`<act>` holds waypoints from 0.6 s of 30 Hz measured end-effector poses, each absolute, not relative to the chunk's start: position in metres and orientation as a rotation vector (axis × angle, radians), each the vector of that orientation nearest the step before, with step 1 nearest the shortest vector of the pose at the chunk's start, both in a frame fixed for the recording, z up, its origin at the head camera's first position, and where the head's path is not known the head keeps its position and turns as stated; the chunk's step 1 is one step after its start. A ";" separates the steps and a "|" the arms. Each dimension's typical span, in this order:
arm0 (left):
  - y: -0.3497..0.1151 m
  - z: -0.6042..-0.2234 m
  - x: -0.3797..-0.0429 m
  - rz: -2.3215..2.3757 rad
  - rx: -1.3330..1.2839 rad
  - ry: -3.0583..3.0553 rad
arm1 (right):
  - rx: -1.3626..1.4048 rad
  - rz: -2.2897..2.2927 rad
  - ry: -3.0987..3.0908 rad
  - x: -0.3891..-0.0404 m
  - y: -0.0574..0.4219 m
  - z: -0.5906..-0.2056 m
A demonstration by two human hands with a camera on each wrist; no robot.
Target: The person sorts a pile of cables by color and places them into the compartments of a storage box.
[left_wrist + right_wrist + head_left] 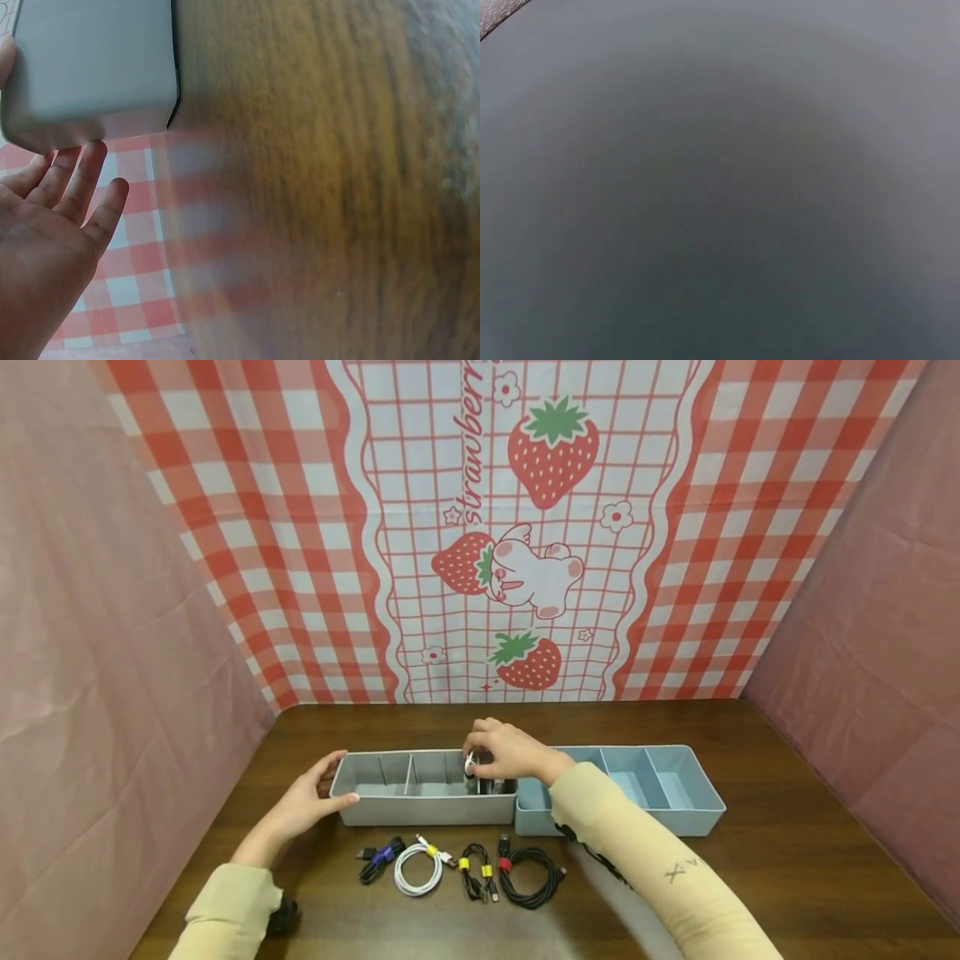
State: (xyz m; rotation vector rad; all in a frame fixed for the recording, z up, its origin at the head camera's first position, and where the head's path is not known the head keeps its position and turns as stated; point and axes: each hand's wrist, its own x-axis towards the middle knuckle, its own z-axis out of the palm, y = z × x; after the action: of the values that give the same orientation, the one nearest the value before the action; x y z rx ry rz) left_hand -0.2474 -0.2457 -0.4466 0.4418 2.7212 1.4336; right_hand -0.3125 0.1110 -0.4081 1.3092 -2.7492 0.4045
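In the head view, my right hand (510, 752) reaches into the right part of the grey divided box (427, 811) and pinches a small white loop, seemingly a white cable (470, 764). Dark items, too small to tell, lie under that hand. My left hand (300, 806) is at the box's left end, thumb at the front rim and fingers around the far side. In the left wrist view its fingers (90, 169) are extended and touch the box's end wall. Only a blurred grey-blue surface fills the right wrist view.
A blue divided box (690, 823) adjoins the grey one on the right, partly behind my right sleeve. In front lie a black cable with a purple tie (382, 858), a white coiled cable (417, 892), a yellow-tied black cable (472, 885) and a red-tied black cable (531, 903).
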 end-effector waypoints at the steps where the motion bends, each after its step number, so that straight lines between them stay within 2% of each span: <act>1: -0.246 -0.447 -0.247 1.433 0.441 2.721 | 1.312 0.405 -2.744 -0.313 0.111 -0.408; 18: -0.246 -0.446 -0.247 1.432 0.450 2.714 | 1.314 0.511 -2.875 -0.319 0.111 -0.412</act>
State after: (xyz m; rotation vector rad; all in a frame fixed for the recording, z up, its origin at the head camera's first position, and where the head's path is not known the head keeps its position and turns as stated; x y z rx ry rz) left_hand -0.2472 -0.2464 -0.4463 0.4498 2.7142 1.4325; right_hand -0.3194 0.1110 -0.4120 1.3141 -2.8751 0.5108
